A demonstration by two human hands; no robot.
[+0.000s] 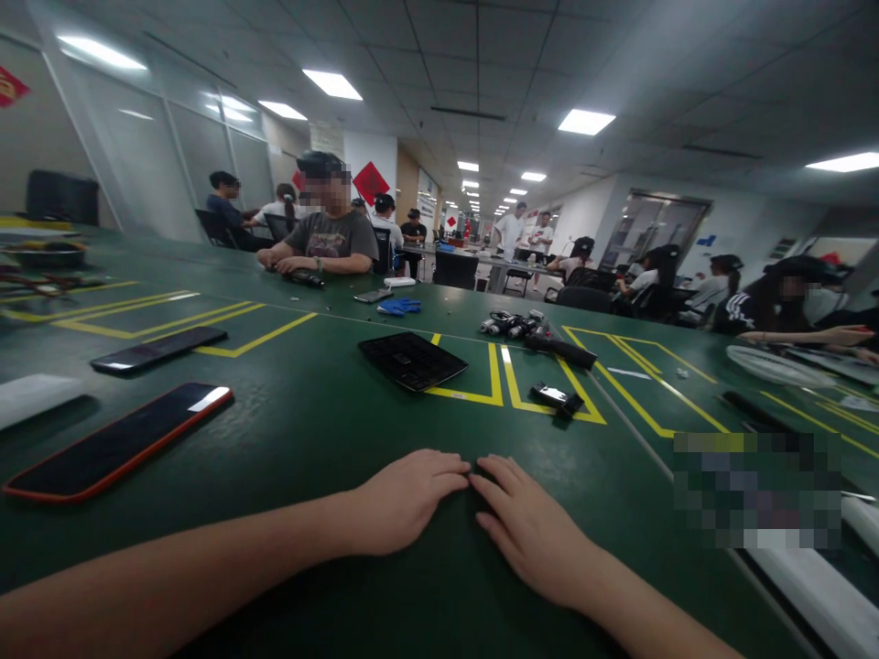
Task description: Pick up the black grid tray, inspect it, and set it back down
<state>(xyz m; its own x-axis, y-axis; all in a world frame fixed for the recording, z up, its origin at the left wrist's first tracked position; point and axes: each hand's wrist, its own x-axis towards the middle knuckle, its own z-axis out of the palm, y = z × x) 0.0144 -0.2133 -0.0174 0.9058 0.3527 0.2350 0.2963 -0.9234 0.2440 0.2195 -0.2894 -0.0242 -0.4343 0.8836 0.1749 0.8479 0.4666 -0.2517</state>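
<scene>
My left hand rests palm down on the green table, fingers stretched out and holding nothing. Opposite it, my right hand lies flat with its fingers a little spread, also holding nothing. The fingertips of both hands almost meet; whether they touch I cannot tell. Beyond them lies a flat black panel-like object, partly over yellow tape lines. A small black device with a bright, shiny top sits to the right of that. Farther back are a bunch of metal-ended black parts and a black handle-like piece.
At left lie a phone with an orange edge, a dark phone and a white object. A blue glove lies farther back. A person sits across the table; another sits at right.
</scene>
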